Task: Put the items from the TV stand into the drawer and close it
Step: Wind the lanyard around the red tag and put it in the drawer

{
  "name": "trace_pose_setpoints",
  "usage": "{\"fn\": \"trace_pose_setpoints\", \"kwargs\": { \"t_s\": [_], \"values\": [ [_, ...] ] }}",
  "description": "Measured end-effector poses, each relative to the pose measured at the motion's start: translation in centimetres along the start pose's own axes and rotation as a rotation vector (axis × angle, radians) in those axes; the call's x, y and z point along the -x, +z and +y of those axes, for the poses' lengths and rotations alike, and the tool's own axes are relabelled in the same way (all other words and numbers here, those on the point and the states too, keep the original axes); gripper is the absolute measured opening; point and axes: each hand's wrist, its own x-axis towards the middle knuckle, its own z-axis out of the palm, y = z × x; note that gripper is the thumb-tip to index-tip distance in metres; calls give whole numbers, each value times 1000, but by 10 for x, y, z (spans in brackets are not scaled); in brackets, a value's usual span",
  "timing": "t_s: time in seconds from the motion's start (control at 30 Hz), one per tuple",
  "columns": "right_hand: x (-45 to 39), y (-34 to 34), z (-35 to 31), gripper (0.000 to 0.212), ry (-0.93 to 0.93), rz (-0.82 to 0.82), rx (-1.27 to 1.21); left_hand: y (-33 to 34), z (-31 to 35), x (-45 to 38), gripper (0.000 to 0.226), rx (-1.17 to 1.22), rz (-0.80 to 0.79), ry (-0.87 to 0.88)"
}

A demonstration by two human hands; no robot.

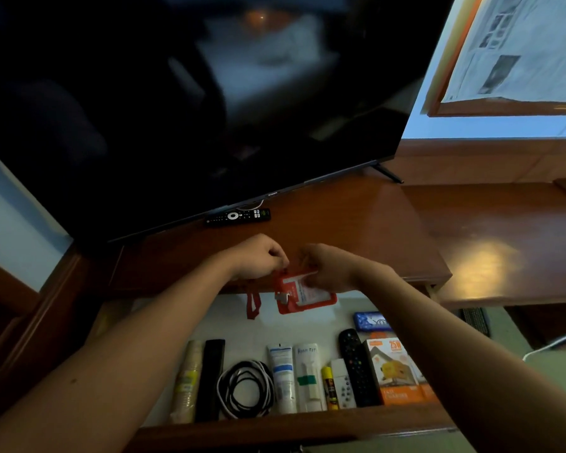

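A red ID card holder (303, 294) with a red lanyard (253, 304) hangs over the back of the open drawer (275, 426). My left hand (258, 259) pinches its top at the clip, and my right hand (327, 268) grips its upper right edge. Both hands are at the front edge of the wooden TV stand (356, 223). A black remote (238, 216) lies on the stand under the TV. Inside the drawer sit a coiled cable (245, 387), tubes (283, 377), a glue stick (330, 387), two remotes (358, 367) and an orange charger box (396, 371).
The large dark TV (193, 93) leans over the stand, its foot (389, 173) at the right. A blue case (371, 321) lies at the drawer's right side. A lower wooden desk (504, 230) extends to the right. A framed board (510, 53) hangs on the wall.
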Motion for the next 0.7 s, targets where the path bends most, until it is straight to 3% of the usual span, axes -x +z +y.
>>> {"fn": "trace_pose_setpoints", "kwargs": {
  "t_s": [0.13,0.23,0.43,0.7],
  "values": [
    [-6,12,9,18,32,208,36,17,11,-6,16,-109,232,8],
    [-8,23,16,14,31,381,-89,31,15,-9,13,-98,386,-50],
    [-11,30,41,11,163,680,-507,65,13,-10,22,53,367,-123],
    [-4,13,66,22,262,508,-1233,101,-2,-5,26,498,212,-32]
  ]
}}
